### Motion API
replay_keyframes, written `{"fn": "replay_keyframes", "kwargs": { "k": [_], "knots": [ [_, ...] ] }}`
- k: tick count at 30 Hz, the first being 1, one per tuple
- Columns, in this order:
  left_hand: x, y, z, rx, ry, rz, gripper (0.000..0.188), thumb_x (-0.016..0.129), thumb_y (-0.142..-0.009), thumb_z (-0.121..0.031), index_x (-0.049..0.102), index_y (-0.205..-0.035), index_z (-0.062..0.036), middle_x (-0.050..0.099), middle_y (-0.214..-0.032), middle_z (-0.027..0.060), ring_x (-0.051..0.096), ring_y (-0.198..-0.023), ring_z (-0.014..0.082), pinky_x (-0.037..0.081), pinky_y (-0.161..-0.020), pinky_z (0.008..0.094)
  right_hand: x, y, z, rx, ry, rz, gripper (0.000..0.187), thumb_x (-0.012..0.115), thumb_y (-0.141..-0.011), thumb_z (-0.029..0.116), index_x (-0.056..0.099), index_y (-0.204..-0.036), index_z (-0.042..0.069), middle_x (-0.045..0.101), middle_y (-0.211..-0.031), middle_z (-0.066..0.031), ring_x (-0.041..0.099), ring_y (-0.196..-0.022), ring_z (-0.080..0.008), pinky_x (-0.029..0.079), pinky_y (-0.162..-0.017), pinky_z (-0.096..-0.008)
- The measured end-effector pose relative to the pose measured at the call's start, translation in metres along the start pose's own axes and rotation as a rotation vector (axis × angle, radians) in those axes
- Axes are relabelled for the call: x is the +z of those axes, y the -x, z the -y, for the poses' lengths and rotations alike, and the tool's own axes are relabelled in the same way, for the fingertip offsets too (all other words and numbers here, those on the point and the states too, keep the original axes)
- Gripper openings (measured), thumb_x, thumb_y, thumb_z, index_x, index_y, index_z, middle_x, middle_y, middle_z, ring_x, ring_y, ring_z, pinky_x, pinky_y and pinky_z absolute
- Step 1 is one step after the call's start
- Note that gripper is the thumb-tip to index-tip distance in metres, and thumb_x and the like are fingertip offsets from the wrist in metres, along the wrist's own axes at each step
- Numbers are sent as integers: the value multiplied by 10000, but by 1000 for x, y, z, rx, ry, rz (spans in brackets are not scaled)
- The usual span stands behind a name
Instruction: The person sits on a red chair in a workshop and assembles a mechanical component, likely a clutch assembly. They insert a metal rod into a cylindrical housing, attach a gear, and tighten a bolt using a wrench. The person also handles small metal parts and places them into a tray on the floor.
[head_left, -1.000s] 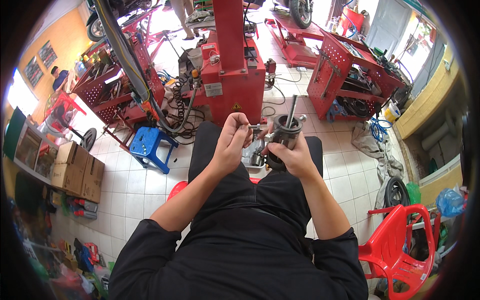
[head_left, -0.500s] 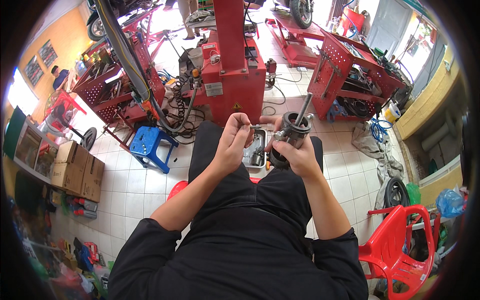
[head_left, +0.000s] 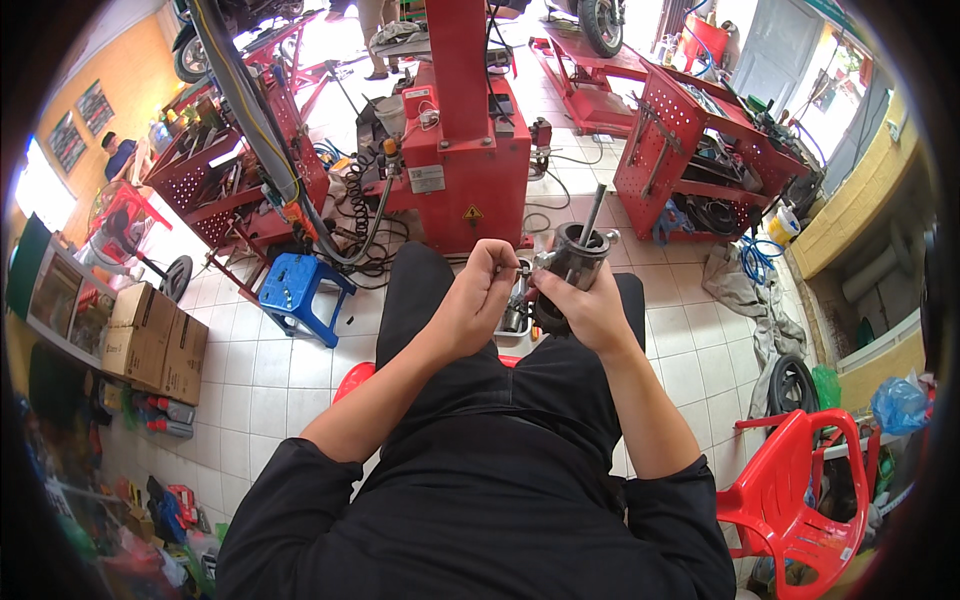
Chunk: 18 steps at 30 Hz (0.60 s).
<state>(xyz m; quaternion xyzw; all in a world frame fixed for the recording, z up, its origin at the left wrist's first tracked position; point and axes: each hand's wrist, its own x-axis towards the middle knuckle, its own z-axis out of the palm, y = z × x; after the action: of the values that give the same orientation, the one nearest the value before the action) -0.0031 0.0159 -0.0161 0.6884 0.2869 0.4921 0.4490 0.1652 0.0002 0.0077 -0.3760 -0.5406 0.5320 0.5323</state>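
A dark metal cylinder point(head_left: 573, 268), open at its upper end, is held tilted above my lap. From that opening a thin grey rod point(head_left: 594, 212) sticks up. My right hand point(head_left: 597, 308) is wrapped round the cylinder from the right, thumb across its near side. Close to the cylinder's left side, my left hand point(head_left: 482, 298) has its fingers bent into a pinch. Whatever lies between those fingertips is too small or hidden to name. Partly covered by both hands, a pale tray point(head_left: 515, 334) with metal parts sits below, between my knees.
Ahead stands a red machine point(head_left: 470, 190) with a tall post and hoses. A blue stool point(head_left: 298, 287) is to the left, with cardboard boxes point(head_left: 150, 340) further out. Red tool carts point(head_left: 690, 150) flank the machine. At the lower right is a red plastic chair point(head_left: 800, 500).
My left hand has lowered slightly and come right, closer to the cylinder. The cylinder and its rod have shifted a little left and turned in my right hand.
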Motion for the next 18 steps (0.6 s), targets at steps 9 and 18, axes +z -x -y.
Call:
{"fn": "replay_keyframes", "kwargs": {
  "k": [9, 18],
  "knots": [
    [-3, 0, -4, 37, -123, -8, 141, 405, -943, -75, 424, -1072, -22, 486, -794, 58, 459, -713, 107, 407, -674, 256, 0, 2, -1, -19, -56, 61, 268, 561, -857, 8, 453, -1100, 45, 587, -860, -54, 624, -781, -138, 516, -696, -286],
    [-3, 0, -22, 47, -119, 39, 186, 527, -871, -101, 497, -1036, -20, 502, -768, 45, 461, -690, 104, 401, -615, 261, 2, 3, -2, -96, -33, 42, 270, 550, -859, -1, 452, -1104, 54, 578, -905, -36, 614, -802, -133, 510, -721, -285]
  ]
}}
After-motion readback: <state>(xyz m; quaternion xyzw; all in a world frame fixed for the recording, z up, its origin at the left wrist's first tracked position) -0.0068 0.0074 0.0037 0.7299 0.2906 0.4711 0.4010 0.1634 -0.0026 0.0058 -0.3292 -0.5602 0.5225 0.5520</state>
